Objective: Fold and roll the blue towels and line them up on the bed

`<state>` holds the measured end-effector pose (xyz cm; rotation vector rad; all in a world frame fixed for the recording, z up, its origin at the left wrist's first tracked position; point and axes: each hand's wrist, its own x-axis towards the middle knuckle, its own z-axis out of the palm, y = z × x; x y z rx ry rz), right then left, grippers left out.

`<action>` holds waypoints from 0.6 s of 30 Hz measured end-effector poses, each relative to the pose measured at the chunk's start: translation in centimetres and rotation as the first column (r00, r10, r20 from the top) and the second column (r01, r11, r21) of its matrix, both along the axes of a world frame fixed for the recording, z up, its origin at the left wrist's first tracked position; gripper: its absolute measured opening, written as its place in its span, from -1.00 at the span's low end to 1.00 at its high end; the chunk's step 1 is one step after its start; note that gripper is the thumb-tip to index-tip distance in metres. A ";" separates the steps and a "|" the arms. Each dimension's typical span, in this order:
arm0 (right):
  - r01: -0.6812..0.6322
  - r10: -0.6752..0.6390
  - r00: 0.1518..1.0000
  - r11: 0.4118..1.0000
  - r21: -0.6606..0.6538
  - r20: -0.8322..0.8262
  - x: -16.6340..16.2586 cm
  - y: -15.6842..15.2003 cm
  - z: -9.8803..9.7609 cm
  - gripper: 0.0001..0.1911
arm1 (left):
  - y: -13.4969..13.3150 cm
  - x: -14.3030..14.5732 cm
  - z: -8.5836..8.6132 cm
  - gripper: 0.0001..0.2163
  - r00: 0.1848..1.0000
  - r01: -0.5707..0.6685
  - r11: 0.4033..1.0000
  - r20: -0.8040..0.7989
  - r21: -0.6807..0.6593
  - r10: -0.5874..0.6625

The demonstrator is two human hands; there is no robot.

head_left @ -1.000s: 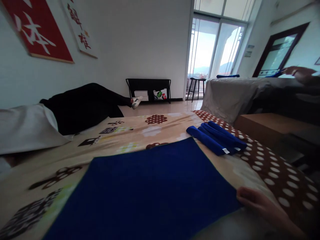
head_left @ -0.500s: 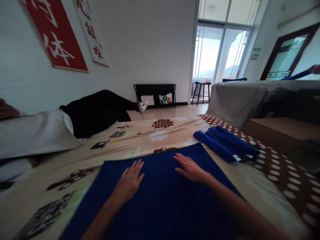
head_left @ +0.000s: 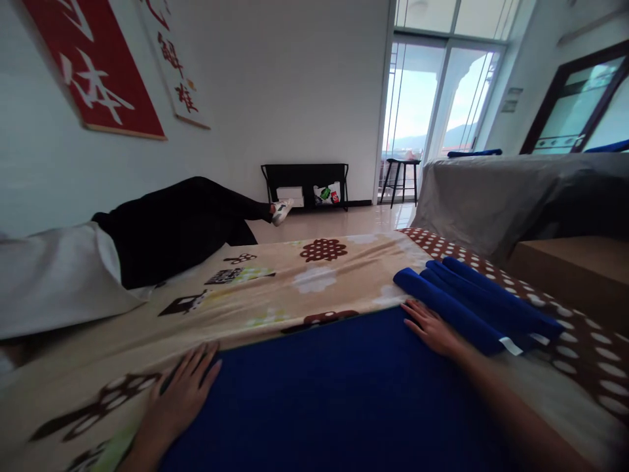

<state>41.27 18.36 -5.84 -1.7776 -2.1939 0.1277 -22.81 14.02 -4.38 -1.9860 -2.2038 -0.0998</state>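
Note:
A dark blue towel (head_left: 324, 393) lies spread flat on a patterned sheet (head_left: 275, 282). My left hand (head_left: 181, 396) rests open and flat at the towel's far left corner, half on the sheet. Fingers stretched out, my right hand (head_left: 432, 328) lies open at the towel's far right corner. Just right of that hand lie three rolled blue towels (head_left: 476, 301) side by side, white tags at their near ends.
Another person lies on the left in a white top (head_left: 59, 275) and black trousers (head_left: 171, 223). A grey-covered sofa (head_left: 496, 196) and a brown box (head_left: 574, 269) stand at the right. A black rack (head_left: 305, 185) and a stool (head_left: 403, 178) stand by the glass door.
Both my hands slid apart from the middle of the towel to its far corners. A second ago only my right hand showed, at the towel's near right edge.

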 end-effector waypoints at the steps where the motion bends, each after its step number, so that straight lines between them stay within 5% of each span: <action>1: 0.000 0.000 1.000 1.000 0.012 0.003 -0.2 0.0 -0.1 -0.36 | 0.0 0.1 0.1 -0.46 1.000 0.003 1.000 0.031 0.018 -0.004; 6: 0.009 -0.008 1.000 0.994 0.107 -0.005 -2.5 -1.1 1.9 -0.40 | -1.8 4.5 3.3 -0.44 0.998 0.014 0.980 0.051 0.196 -0.025; 9: -0.073 0.075 0.997 0.986 0.153 -0.010 -8.3 -2.4 3.5 -0.43 | -2.6 12.2 4.7 -0.48 0.974 0.205 0.954 0.050 0.217 -0.221; 13: -0.318 0.320 0.947 0.939 0.128 0.005 -18.1 -3.4 4.3 -0.46 | -1.3 23.0 3.7 -0.52 0.874 0.465 0.879 0.106 0.099 -0.474; 15: -0.364 0.365 0.931 0.927 0.090 0.008 -19.1 -3.3 4.0 -0.45 | -0.7 23.8 3.1 -0.52 0.861 0.484 0.873 0.147 0.055 -0.487; 18: -0.266 0.266 0.964 0.962 0.053 0.003 -13.6 -2.7 3.3 -0.44 | -1.2 17.4 3.6 -0.56 0.904 0.392 0.919 0.173 0.035 -0.392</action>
